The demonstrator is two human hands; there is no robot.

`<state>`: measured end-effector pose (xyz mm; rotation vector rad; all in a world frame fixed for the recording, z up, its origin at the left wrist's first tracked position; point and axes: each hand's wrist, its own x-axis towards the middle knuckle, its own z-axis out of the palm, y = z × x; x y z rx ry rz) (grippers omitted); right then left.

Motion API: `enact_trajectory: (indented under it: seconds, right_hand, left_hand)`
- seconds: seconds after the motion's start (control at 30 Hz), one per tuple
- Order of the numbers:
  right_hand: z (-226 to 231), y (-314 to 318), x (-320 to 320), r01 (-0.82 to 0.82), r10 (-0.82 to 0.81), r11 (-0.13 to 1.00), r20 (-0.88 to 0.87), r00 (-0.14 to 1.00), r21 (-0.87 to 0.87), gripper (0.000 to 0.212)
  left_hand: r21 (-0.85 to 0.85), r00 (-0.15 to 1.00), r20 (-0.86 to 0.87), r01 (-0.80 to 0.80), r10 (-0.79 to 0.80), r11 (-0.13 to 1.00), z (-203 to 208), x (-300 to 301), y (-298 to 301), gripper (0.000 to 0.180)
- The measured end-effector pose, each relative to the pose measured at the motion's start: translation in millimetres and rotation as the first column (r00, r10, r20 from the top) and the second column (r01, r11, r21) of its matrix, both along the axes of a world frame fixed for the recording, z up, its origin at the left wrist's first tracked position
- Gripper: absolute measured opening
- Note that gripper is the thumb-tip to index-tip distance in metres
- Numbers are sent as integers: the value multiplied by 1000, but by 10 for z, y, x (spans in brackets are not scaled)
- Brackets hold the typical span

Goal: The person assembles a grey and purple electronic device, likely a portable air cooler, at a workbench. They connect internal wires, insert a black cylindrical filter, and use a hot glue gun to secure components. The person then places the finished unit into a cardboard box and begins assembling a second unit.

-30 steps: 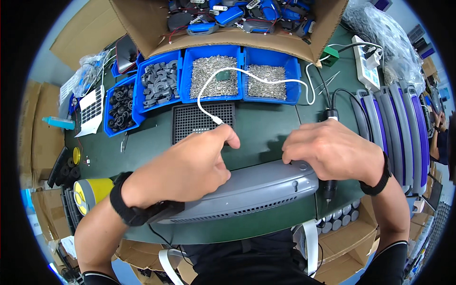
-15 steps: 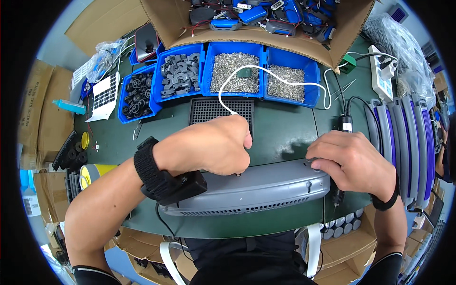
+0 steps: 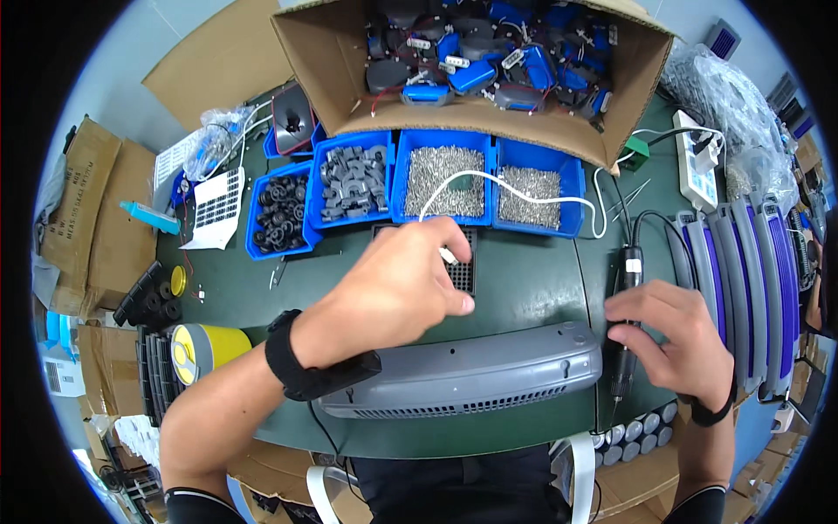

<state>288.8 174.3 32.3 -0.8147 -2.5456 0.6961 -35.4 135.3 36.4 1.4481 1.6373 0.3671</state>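
Note:
A long grey plastic housing with a slotted vent edge lies across the green table in front of me. Over its far left side is my left hand, index finger curled and thumb apart. The plug end of a white cable shows beneath that index finger, and the cable runs into this hand. My right hand hovers over a black electric screwdriver right of the housing. Its thumb and fingers are spread across the tool without closing on it. A black perforated tray is partly hidden behind my left hand.
Blue bins of small metal screws, grey clips and black round parts line the back. Behind them stands a carton of blue-and-grey wired parts. Grey-and-purple panels stand at right; a yellow-and-grey container sits at left.
My right hand has left the housing's right end and moved right, over the screwdriver. My left hand has lifted away from the housing's top, its thumb and index finger opening apart. The view has shifted.

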Motion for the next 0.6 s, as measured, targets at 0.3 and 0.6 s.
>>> enact_trajectory:
  seconds: [0.3,0.6]
  right_hand:
    - [-329,-465,354,601,-596,796,80,799,-74,15]
    - [-753,-610,190,727,-717,678,309,625,103,58]
  left_hand:
    - [496,963,-21,-224,270,839,-265,-437,294,37]
    - [282,881,-389,391,-268,876,-97,-57,-1092,50]
